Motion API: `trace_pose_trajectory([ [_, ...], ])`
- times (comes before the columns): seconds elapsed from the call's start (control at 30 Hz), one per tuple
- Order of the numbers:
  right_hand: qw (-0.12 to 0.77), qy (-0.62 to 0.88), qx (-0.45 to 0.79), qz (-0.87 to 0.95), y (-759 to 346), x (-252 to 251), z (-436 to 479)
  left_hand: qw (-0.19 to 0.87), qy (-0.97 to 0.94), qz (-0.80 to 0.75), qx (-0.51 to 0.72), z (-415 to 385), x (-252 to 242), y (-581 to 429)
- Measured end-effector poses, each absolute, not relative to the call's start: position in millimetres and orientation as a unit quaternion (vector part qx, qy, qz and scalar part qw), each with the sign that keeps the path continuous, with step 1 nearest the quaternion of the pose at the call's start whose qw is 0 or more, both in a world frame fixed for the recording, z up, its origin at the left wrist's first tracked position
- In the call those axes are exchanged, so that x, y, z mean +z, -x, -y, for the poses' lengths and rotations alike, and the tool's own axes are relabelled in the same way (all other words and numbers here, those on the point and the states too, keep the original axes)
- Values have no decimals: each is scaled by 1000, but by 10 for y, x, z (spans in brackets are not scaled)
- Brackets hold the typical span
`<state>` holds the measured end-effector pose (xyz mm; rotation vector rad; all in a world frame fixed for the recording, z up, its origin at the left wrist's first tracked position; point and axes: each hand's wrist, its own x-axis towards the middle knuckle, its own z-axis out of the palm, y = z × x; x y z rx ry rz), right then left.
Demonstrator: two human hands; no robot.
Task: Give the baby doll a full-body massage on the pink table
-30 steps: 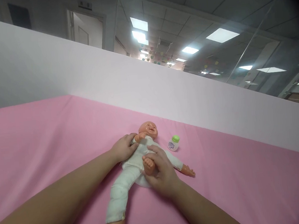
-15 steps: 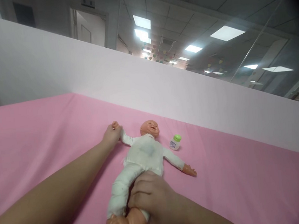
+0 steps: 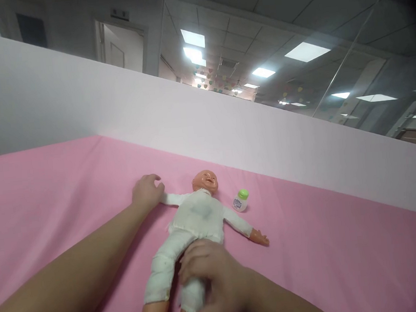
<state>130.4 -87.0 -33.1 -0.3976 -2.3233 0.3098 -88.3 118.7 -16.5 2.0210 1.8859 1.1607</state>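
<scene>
A baby doll (image 3: 195, 218) in a white suit lies on its back on the pink sheet (image 3: 49, 191), head toward the white wall. My left hand (image 3: 145, 191) rests over the doll's outstretched arm at its hand, fingers curled loosely around it. My right hand (image 3: 210, 278) lies on the doll's upper leg, fingers bent over the white cloth. Both doll legs stretch toward me, bare feet at the frame's bottom. A small white bottle with a green cap (image 3: 240, 200) lies beside the doll's head, to the right.
A low white partition wall (image 3: 227, 124) runs behind the pink surface. Beyond it are a glass pane, ceiling lights and a doorway. Pink sheet spreads wide to the left and right of the doll.
The doll's arm was drawn out to the side by my left hand. My right hand brought the raised leg down and now lies on the thigh, both legs flat.
</scene>
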Motion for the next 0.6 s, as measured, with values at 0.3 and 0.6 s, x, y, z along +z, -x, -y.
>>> trace_pose_trajectory([
  [0.3, 396, 617, 126, 669, -1831, -205, 524, 118, -823, -462, 309, -544, -109, 336],
  [0.6, 379, 663, 211, 610, -1892, -367, 393, 230, -755, -525, 319, -487, -98, 251],
])
